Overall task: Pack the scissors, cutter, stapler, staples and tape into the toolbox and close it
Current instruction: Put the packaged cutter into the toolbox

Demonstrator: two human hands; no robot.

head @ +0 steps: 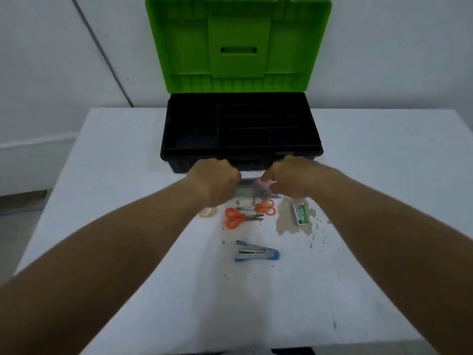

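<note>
While both bare forearms are stretching forward from the bottom corners of the view, the blue and grey stapler is lying nearest on the stained white table. Beyond it, two pairs of orange-handled scissors are lying side by side, with the small green box of staples off to the right and a clear roll of tape partly showing under the left wrist. Farther on, the left hand and the right hand are curling into loose fists, knuckles up, just in front of the toolbox. Between them they are gripping a long, blurred, clear item with a green patch and a pink patch, possibly a packet of cutters, though I cannot tell for sure. Behind the hands, the black toolbox is sitting open at the far edge of the table, its divided tray showing nothing inside, and its green lid is standing upright against the wall.
</note>
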